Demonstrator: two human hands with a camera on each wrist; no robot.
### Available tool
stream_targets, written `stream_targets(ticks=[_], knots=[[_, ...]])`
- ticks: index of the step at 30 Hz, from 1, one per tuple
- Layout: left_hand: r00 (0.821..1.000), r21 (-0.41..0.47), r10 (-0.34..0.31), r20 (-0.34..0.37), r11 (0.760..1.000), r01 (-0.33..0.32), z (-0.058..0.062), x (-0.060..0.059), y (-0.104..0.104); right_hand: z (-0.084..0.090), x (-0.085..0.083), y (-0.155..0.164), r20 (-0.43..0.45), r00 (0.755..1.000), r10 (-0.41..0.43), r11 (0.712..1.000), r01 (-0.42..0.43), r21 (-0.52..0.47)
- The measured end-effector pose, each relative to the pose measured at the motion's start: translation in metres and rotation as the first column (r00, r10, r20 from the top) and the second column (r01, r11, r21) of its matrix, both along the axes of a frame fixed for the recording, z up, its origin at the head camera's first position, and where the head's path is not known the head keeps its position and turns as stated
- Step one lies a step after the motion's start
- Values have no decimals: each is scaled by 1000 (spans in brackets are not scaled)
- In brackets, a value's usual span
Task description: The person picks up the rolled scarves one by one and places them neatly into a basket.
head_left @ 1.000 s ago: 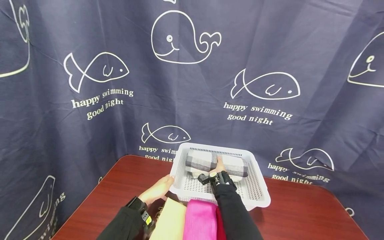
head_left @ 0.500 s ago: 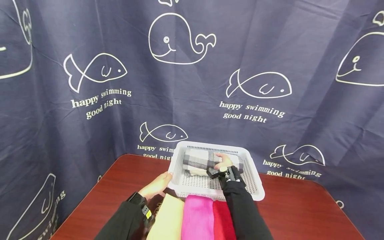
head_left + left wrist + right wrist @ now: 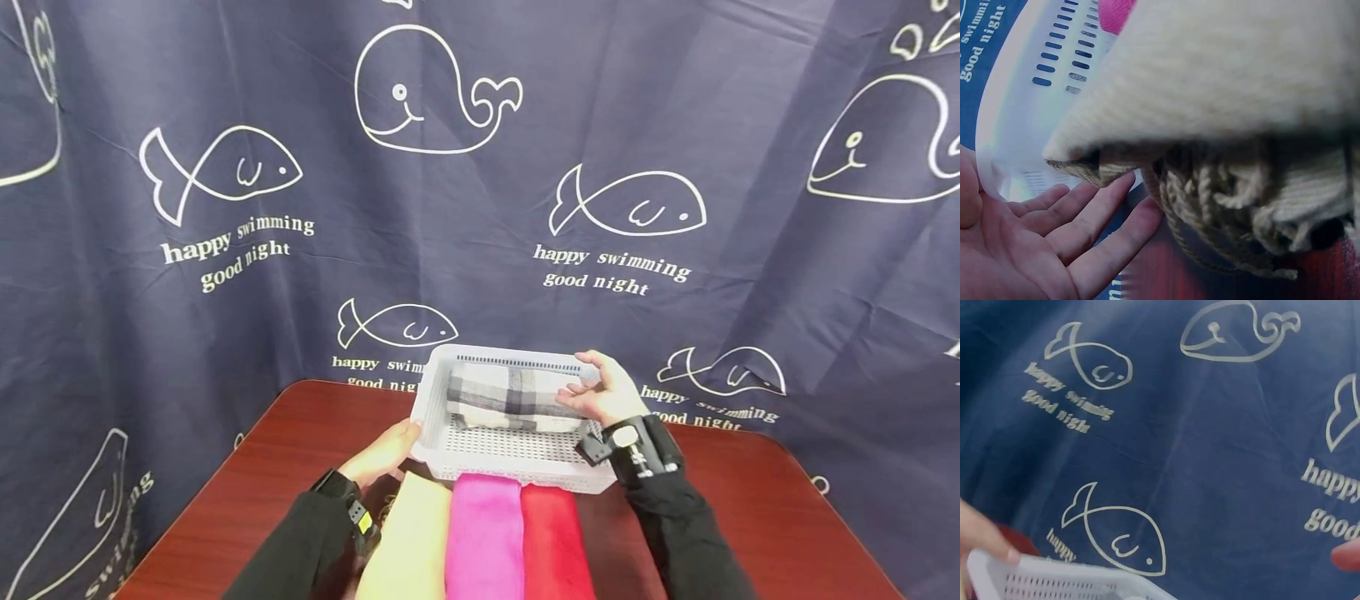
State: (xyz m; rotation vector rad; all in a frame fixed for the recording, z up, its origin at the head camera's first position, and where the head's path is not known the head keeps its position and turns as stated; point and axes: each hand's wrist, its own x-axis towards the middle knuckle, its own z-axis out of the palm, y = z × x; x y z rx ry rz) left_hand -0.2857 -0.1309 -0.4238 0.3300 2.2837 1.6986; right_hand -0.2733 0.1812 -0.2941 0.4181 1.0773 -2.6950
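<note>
R hand shifted R, fingers parted, prob. empty; L hand pinches basket; brown tbl, navy curtain.

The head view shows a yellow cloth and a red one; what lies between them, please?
A pink cloth lies between them, as the head view shows.

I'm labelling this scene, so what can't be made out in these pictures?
Head view: right end of the checked cloth, partly hidden behind the right hand.
Head view: near ends of the yellow cloth, pink cloth and red cloth, cut off by the bottom edge.
Left wrist view: much of the basket, behind a blurred fringed cloth.
Right wrist view: most of the basket, cut off by the bottom edge.
</note>
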Motion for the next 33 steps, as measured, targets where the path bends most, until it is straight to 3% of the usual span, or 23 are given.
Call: stream_targets(ticks=[1, 2, 3, 7, 9, 12, 15, 17, 20, 22, 24, 30, 33], knots=[[1000, -6, 5, 1, 1000, -5, 0, 0, -1, 2, 4, 3, -4, 1000, 9, 999, -9, 35], [1000, -9, 6, 1, 1000, -6, 1, 0, -1, 5, 8, 5, 75, 997, 4, 996, 3, -91], [1000, -10, 5, 2, 1000, -5, 1, 0, -2, 7, 13, 8, 68, 997, 30, 997, -25, -78], [1000, -13, -7, 4, 1000, 7, 2, 0, -4, 4, 41, 24, -18, 991, 134, 991, -135, -23], [1000, -6, -17, 5, 1000, 17, 1, -1, -4, -2, 55, 34, -73, 975, 208, 978, -206, 27], [1000, 6, -29, 6, 1000, 29, 1, -2, -5, -15, 72, 45, -150, 932, 331, 936, -304, 178], [999, 12, -40, 4, 999, 40, 0, -2, -4, -35, 88, 55, -206, 867, 453, 866, -373, 334], [999, 10, -39, 4, 999, 39, 0, -2, -3, -51, 99, 63, -241, 814, 529, 819, -416, 395], [999, 10, -38, 6, 999, 38, 0, -2, -2, -76, 112, 74, -228, 771, 595, 769, -462, 442], [1000, 13, -27, 10, 1000, 27, -1, -2, -1, -92, 120, 77, -169, 776, 608, 737, -471, 484], [1000, 13, -11, 14, 1000, 11, -2, -3, -1, -108, 126, 77, -78, 800, 594, 699, -466, 542], [1000, 16, -1, 17, 1000, 1, -4, -4, -1, -143, 139, 59, 113, 829, 547, 489, -426, 761], [1000, 12, -14, 15, 1000, 14, -3, -3, 0, -149, 142, 48, 199, 854, 480, 423, -424, 801]])
